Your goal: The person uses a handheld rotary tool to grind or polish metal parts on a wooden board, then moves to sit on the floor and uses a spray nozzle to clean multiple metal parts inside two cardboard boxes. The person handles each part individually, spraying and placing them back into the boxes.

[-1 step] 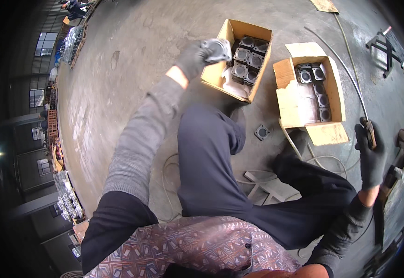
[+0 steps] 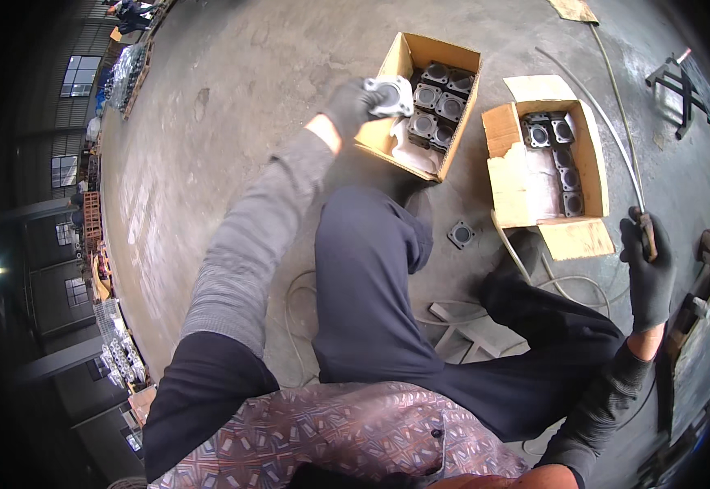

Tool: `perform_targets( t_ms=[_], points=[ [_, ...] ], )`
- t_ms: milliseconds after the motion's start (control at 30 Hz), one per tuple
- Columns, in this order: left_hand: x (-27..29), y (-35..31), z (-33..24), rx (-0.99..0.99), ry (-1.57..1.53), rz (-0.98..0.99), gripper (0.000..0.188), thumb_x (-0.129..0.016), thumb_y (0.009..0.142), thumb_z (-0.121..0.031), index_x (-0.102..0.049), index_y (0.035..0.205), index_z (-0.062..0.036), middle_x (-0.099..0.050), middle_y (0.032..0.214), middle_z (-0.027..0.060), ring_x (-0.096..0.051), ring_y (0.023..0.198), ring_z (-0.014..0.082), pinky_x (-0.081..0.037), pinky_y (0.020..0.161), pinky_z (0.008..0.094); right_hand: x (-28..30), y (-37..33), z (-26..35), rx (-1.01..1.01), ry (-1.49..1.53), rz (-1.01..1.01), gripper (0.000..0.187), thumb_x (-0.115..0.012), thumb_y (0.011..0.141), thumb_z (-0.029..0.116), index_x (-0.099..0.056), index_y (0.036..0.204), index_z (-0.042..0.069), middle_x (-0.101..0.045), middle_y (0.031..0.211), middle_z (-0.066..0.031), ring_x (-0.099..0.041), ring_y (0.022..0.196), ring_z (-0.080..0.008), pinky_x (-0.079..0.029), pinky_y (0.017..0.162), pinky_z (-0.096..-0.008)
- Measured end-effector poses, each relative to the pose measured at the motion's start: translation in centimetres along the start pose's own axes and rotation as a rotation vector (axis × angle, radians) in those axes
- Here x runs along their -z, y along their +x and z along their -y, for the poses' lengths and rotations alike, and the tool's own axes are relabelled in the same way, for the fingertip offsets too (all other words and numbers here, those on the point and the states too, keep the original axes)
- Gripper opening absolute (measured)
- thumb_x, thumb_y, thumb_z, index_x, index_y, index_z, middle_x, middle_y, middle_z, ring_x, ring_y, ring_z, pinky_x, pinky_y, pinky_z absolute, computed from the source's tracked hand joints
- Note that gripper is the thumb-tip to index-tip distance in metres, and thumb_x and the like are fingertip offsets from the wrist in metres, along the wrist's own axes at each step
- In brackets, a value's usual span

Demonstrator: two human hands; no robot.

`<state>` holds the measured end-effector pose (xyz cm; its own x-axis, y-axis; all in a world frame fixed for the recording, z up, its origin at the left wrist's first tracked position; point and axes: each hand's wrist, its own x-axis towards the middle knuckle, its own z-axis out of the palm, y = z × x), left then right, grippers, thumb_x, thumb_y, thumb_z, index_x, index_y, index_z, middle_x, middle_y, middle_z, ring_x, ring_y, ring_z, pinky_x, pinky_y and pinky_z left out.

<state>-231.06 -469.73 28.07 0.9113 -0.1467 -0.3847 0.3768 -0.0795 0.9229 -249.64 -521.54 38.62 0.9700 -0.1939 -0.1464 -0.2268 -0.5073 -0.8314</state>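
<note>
My left hand (image 2: 347, 107), in a dark grey glove, grips a squarish grey metal flange (image 2: 390, 97) with a round centre. It is held over the left rim of an open cardboard box (image 2: 378, 135), where several similar flanges (image 2: 451, 107) are stacked. At the right, my gloved right hand (image 2: 650, 273) is closed round a slim brownish handle (image 2: 647, 234). A long thin pale rod or hose (image 2: 611, 130) runs up from there; which of these it is I cannot tell.
A second open carton (image 2: 505, 189) holds several flanges along its far and right sides. One flange (image 2: 461, 235) lies on the floor by my feet. Hoses (image 2: 587, 277) loop between my legs near a pale metal frame (image 2: 470, 334). A black stand (image 2: 683, 102) is far right.
My left hand, with the flange, has shifted slightly right and down toward the box. The right hand and the handle have hardly moved.
</note>
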Motion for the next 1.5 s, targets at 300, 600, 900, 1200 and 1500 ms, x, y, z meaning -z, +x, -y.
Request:
perform_targets(
  t_ms=[300, 600, 900, 1200, 1500],
  points=[
    [-2.1, 11.8, 18.3, 0.258, 0.000, -0.162, 0.048, -0.075, 0.091, 0.009, -0.059, 0.136, 0.0085, -0.073, 0.117, 0.0182, -0.076, 0.101, 0.0279, -0.067, 0.088, 0.0385, -1.0, 2.6, -4.0, -0.207, -0.066, 0.080, 0.027, -0.075, 0.101, 0.016, -0.069, 0.122, 0.000, -0.057, 0.080, 0.0036, -0.051, 0.068, -0.0046, -0.043, 0.060, -0.0232],
    [-7.8, 15.3, 23.8, 0.369, -0.419, -0.401, 0.030, -0.071, 0.091, 0.011, -0.068, 0.118, -0.0030, -0.071, 0.117, 0.0116, -0.072, 0.102, 0.0252, -0.061, 0.087, 0.0380, -1.3, 3.6, -4.1, -0.227, -0.028, 0.168, 0.030, -0.075, 0.100, 0.013, -0.069, 0.125, -0.002, -0.061, 0.084, 0.0016, -0.055, 0.071, -0.0051, -0.047, 0.062, -0.0237],
    [-9.0, 12.7, 19.6, 0.286, 0.895, -0.170, 0.039, -0.061, 0.097, -0.012, -0.065, 0.136, -0.0093, -0.067, 0.143, 0.0179, -0.063, 0.133, 0.0391, -0.052, 0.110, 0.0444, -1.1, 3.6, -3.6, -0.245, -0.044, 0.166, 0.027, -0.074, 0.100, 0.011, -0.070, 0.123, -0.002, -0.062, 0.083, 0.0008, -0.056, 0.069, -0.0063, -0.047, 0.062, -0.0238],
    [-9.4, 10.0, 18.2, 0.221, 1.253, -0.156, 0.049, -0.059, 0.097, -0.013, -0.055, 0.146, -0.0096, -0.066, 0.138, 0.0235, -0.064, 0.128, 0.0397, -0.052, 0.107, 0.0466, -0.9, 3.4, -3.9, -0.238, -0.042, 0.177, 0.026, -0.073, 0.100, 0.011, -0.069, 0.122, -0.002, -0.063, 0.083, 0.0002, -0.056, 0.068, -0.0065, -0.047, 0.061, -0.0242],
    [-5.4, 10.0, 15.6, 0.419, 1.289, -0.078, 0.114, -0.093, 0.073, -0.046, -0.033, 0.156, 0.0035, -0.043, 0.162, 0.0234, -0.054, 0.143, 0.0344, -0.046, 0.117, 0.0434, -0.8, 3.6, -4.3, -0.238, -0.027, 0.182, 0.026, -0.074, 0.100, 0.010, -0.069, 0.123, -0.002, -0.063, 0.084, 0.0000, -0.056, 0.068, -0.0067, -0.047, 0.062, -0.0246]
  ],
)
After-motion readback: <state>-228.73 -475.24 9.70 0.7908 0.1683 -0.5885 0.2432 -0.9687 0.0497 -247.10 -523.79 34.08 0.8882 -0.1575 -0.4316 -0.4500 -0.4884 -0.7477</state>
